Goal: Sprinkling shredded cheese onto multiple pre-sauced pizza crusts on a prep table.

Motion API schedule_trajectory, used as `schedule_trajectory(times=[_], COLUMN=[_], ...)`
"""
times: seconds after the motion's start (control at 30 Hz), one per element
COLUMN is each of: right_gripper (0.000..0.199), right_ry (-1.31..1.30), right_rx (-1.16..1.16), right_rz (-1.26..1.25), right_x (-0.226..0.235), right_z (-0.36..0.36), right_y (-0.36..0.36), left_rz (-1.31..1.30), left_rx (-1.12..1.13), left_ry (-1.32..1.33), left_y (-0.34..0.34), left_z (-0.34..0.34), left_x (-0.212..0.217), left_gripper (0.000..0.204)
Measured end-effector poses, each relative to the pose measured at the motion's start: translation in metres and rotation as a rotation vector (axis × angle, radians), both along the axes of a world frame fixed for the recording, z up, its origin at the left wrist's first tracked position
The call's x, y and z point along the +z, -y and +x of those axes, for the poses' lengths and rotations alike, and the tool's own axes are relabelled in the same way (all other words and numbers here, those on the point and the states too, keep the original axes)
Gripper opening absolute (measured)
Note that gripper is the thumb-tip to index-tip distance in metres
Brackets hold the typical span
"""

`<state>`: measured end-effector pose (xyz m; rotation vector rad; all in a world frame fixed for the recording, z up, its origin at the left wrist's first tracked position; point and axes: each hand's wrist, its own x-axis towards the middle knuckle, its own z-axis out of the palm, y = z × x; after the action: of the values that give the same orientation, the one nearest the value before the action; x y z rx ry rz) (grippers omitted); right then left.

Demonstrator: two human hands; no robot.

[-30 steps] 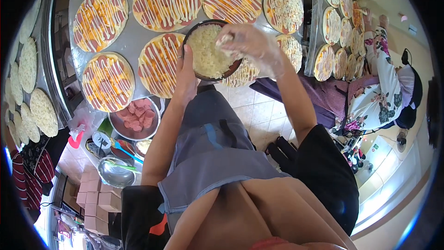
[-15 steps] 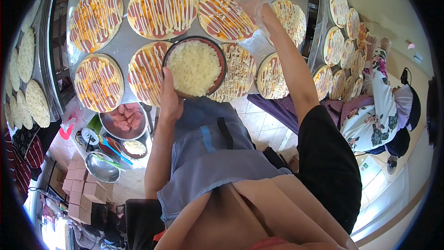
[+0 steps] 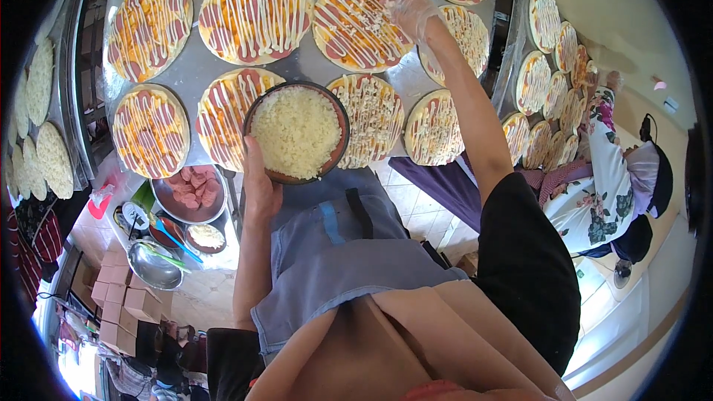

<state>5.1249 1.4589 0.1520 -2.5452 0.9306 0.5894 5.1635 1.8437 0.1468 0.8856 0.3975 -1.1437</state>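
The bowl of grated cheese (image 3: pixel 297 132) sits low over the metal table (image 3: pixel 301 67), and we grip its rim with our left hand (image 3: pixel 260 189). Our gloved right hand (image 3: pixel 410 11) reaches out over a striped pizza (image 3: pixel 360 22), fingers bunched around some cheese. A small dish of pink meat (image 3: pixel 189 191) sits left of us.

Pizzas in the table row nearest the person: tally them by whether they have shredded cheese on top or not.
Pizzas with shredded cheese: 2
Pizzas without cheese: 2
Total: 4
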Motion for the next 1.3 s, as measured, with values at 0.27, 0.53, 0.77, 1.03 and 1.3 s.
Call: schedule_trajectory(times=[0.27,0.53,0.77,1.03,1.3], right_gripper=[0.023,0.025,0.026,0.031,0.018], right_ry=[0.04,-0.015,-0.027,-0.446,-0.195], right_rx=[0.255,0.268,0.406,0.916,0.949], right_rz=[-0.148,-0.254,-0.301,-0.485,-0.476], right_x=[-0.012,0.003,-0.004,-0.023,-0.006], right_z=[0.023,0.034,0.058,0.054,0.03], right_y=[-0.005,0.009,-0.023,-0.054,-0.086], left_rz=[0.014,-0.019,0.005,-0.02,0.003], left_rx=[0.038,0.045,0.027,0.026,0.032], left_ry=[-0.015,-0.003,-0.008,0.025,0.006], left_y=[-0.003,-0.01,-0.014,-0.019,-0.024], left_z=[-0.004,-0.001,0.001,0.0,0.0], left_x=[-0.003,0.002,0.001,0.0,-0.004], left_gripper=[0.061,0.062,0.062,0.06,0.063])
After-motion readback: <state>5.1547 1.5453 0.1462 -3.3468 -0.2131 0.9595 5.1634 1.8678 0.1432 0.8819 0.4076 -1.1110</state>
